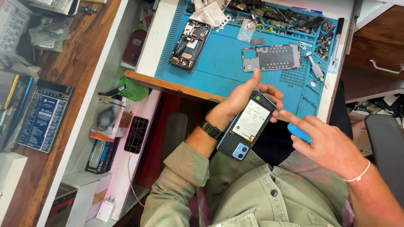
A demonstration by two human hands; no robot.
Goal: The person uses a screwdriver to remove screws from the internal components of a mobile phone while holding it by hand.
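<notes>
— Two hands in view, both just below the desk edge (168, 84). Left hand (235, 103) cradles the phone (250, 126) from underneath, thumb pointing to twelve o'clock, fingers wrapped round the far side. Back cover off, white battery facing up.

— And the right?

— Right hand (332, 145) sits at four o'clock from the phone, closed round a small blue tool (299, 133), with the forefinger stretched toward the phone's three o'clock edge. Touching or just short of it; cannot tell which.

— Handling?

— Probably light, and stiff as a slab, yet fragile with the insides bare. Best gripped by the long side rails, as now. Better kept off the battery and off the camera block at the seven o'clock end. Likely smooth at the rims too, and hanging over the lap with nothing beneath.

— Room to move?

— Blue mat (223, 63) at twelve o'clock, past the wooden edge, which runs close to the left knuckles. Grey cover plate (273, 57) just beyond the thumb, second opened phone (189, 44) at ten o'clock, screwdriver (314, 67) at two o'clock. Bare mat between the two, loose parts crowding the far rim. Free air at six o'clock, over the lap.
</notes>
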